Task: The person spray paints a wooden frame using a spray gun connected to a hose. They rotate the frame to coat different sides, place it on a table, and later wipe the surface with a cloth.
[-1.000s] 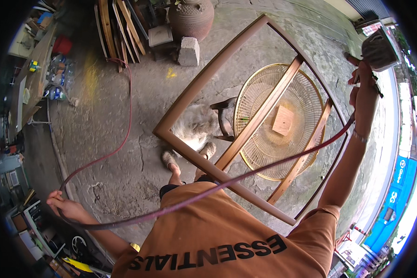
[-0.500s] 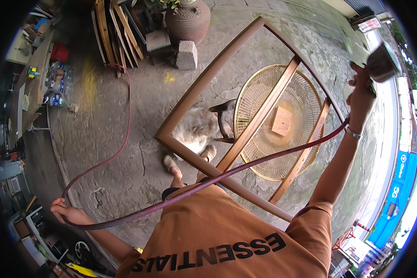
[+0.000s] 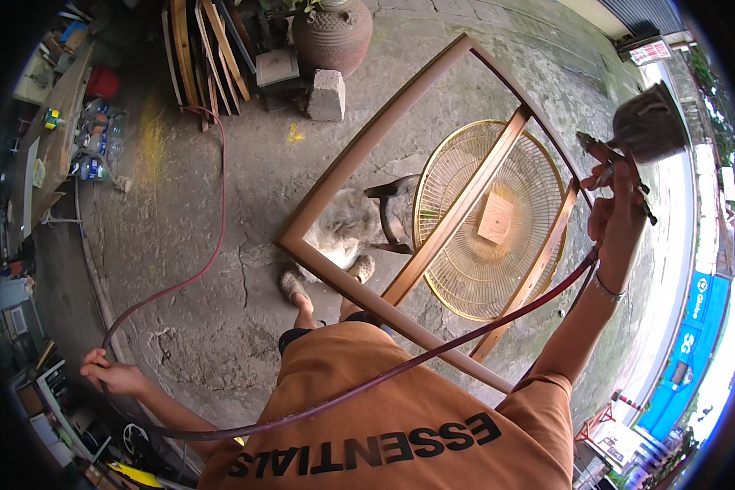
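My right hand (image 3: 616, 214) is wrapped around a spray gun (image 3: 601, 153) with a grey, paint-stained cup (image 3: 650, 124). The gun is beside the right rail of a brown wooden frame (image 3: 376, 126). A dark red hose (image 3: 433, 354) runs from below that hand, across the front of my shirt, to my left hand (image 3: 114, 376). There my fingers are closed around the hose, low on the left. The frame has two lighter crossbars (image 3: 457, 208) and lies over a round gold wire fan grille (image 3: 445, 155), with a small square wood piece (image 3: 496, 218) at the grille's middle.
A dark curved stool part (image 3: 394, 214) and a fluffy grey-white heap (image 3: 340, 224) lie under the frame, near my feet. Wooden boards (image 3: 208, 57), a clay pot (image 3: 332, 37) and a concrete block (image 3: 327, 95) stand at the back. A cluttered workbench (image 3: 53, 155) is on the left.
My right hand has drawn inward and turned, bringing the spray gun closer to the frame's right rail. The hose sags lower across my shirt. My left hand has shifted slightly left.
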A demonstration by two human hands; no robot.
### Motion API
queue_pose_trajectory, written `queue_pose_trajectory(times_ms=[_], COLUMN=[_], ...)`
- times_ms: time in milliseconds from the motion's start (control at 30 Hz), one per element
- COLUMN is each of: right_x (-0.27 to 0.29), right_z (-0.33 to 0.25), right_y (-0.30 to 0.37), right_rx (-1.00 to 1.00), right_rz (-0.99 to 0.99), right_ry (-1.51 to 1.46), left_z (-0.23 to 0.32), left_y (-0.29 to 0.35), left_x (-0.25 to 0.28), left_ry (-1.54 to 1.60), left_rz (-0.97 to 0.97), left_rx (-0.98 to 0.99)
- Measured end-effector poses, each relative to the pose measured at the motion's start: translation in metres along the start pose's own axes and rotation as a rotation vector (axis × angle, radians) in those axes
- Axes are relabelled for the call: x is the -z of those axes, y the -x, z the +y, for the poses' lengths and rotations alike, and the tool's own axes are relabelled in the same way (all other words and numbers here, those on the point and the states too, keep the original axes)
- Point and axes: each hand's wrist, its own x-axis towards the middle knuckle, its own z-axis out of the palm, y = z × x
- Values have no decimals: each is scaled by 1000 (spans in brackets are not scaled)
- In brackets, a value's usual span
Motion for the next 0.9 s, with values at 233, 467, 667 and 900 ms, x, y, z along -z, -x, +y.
queue_pose_trajectory(times_ms=[233,467,667,900], right_x=[-2,43,60,22], right_z=[13,18,-13,-58], right_y=[-39,-103,-140,-99], right_rx=[67,292,235,202], right_rz=[132,410,461,102], right_ry=[352,446,491,356], left_z=[15,29,34,32], left_y=[9,16,20,9], left_x=[1,-6,-12,-7], left_ry=[-204,-178,-163,-160], left_rz=[6,18,3,73], left_rx=[13,35,16,136])
